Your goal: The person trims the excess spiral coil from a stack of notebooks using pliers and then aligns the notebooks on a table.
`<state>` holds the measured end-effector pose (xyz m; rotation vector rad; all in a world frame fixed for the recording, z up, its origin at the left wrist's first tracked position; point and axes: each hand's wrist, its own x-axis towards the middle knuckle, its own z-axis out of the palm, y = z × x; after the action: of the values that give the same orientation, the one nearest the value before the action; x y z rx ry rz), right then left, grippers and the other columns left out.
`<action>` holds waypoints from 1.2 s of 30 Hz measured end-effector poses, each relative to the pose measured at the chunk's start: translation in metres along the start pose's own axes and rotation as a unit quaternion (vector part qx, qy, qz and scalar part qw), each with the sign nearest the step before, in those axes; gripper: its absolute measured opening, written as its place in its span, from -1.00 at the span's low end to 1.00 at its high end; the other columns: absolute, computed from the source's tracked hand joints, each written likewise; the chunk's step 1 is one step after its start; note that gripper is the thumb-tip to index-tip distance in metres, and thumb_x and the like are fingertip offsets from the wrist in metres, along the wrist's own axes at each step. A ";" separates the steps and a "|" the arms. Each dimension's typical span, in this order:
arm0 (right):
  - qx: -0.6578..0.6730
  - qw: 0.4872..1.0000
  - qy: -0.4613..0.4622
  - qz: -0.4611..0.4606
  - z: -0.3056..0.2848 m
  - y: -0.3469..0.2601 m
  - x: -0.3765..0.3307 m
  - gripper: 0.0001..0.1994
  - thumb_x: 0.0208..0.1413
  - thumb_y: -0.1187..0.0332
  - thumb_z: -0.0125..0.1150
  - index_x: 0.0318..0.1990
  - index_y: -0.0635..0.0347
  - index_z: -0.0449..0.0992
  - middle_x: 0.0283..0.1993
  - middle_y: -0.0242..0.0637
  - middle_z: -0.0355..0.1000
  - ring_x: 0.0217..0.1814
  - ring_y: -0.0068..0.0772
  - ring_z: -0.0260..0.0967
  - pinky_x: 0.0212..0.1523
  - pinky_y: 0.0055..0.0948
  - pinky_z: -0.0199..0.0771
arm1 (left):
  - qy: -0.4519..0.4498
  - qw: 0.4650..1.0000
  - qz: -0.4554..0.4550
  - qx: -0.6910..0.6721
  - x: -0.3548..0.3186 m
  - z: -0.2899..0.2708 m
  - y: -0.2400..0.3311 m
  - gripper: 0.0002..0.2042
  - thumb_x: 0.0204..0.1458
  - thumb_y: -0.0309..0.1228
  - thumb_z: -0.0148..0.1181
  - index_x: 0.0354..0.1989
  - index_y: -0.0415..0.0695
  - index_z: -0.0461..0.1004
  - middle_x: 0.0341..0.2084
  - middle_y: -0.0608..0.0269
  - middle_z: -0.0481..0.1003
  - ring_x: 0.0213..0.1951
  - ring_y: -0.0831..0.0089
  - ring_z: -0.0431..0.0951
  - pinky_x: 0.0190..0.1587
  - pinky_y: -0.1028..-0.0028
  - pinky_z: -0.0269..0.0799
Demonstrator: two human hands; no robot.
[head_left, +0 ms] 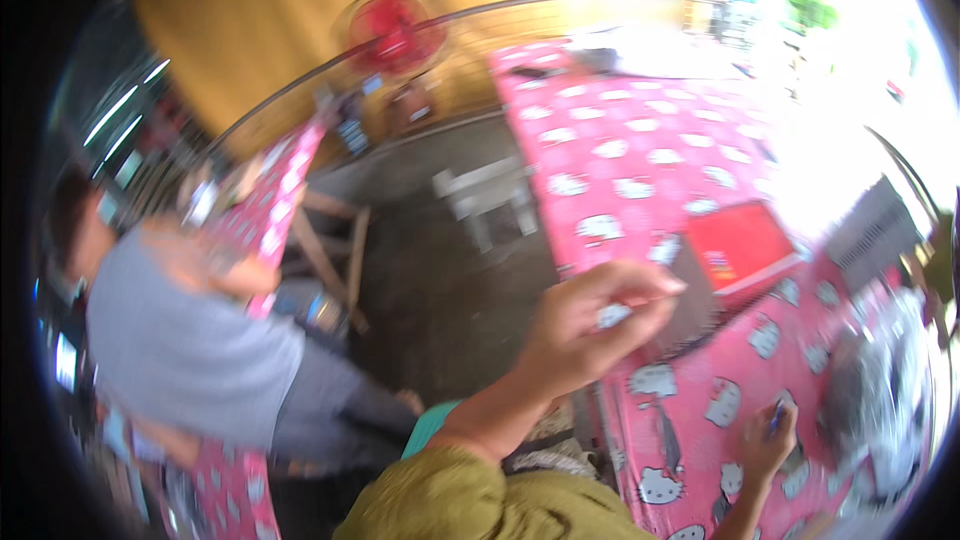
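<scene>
My left hand (pixel 592 325) is raised over the left edge of the pink table, thumb and fingertips drawn together in a pinch. Blur hides whether anything is between the tips. Just behind it lie a dark grey-brown flat piece with a jagged edge (pixel 690 305) and, partly over that, a red box or book (pixel 742 248). Nearer the front, my right hand (pixel 768 440) is closed on a small blue stick-like thing (pixel 777 416), low over the cloth. A narrow grey thing (pixel 667 437) shows between the hands, too blurred to name.
A clear plastic bag with grey contents (pixel 880 390) and a grey jagged-edged piece (pixel 872 235) sit at the right. White stool (pixel 487 195) stands beyond the table. At left, a person in a grey shirt (pixel 190 340) leans beside another pink table (pixel 285 210). A red fan (pixel 393 32) stands behind.
</scene>
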<state>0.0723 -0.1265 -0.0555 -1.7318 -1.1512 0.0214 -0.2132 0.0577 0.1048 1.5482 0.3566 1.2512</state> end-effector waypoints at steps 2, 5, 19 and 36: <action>-0.086 0.989 0.119 -0.026 -0.044 0.007 0.031 -0.79 0.02 0.51 0.19 -0.18 0.27 0.36 -0.43 -0.24 0.26 -0.45 -0.36 0.26 -0.38 -0.47 0.31 | 0.040 0.996 -0.032 -0.075 -0.003 0.009 0.000 -0.83 0.04 -0.65 0.16 -0.17 -0.25 0.50 -0.22 0.13 0.53 -0.15 0.45 0.53 -0.07 0.47 0.45; -0.202 0.955 0.217 0.029 -0.103 0.034 0.082 -0.75 0.00 0.48 0.24 -0.13 0.23 0.40 -0.38 -0.19 0.41 -0.39 -0.21 0.41 -0.33 -0.30 0.39 | 0.071 0.997 0.025 -0.022 0.001 0.011 -0.003 -0.81 0.06 -0.52 0.15 -0.17 -0.32 0.42 -0.27 -0.05 0.50 -0.29 0.34 0.53 -0.15 0.37 0.47; -0.370 0.898 0.208 0.113 -0.232 0.141 0.181 -0.61 -0.14 0.38 0.18 -0.09 0.34 0.49 -0.18 0.19 0.49 -0.08 0.15 0.46 -0.05 -0.10 0.43 | 0.032 0.990 0.137 -0.005 0.033 0.028 0.000 -0.81 0.11 -0.53 0.03 -0.12 -0.30 0.38 -0.30 0.11 0.44 -0.25 0.40 0.44 -0.11 0.42 0.39; -0.013 0.977 -0.032 -0.211 0.017 -0.122 0.067 -0.59 -0.16 0.31 0.43 -0.11 0.16 0.48 -0.16 -0.20 0.40 -0.14 -0.16 0.39 -0.11 -0.22 0.39 | -0.455 0.719 0.144 0.505 0.134 0.071 -0.055 -0.51 0.07 0.02 0.07 0.21 0.26 0.35 0.36 0.13 0.06 0.39 -0.01 -0.08 0.25 -0.36 -0.38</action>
<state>0.0174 -0.0644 0.0579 -1.4858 -1.5541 -0.1993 -0.0794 0.1428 0.1360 3.0354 0.1135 0.2536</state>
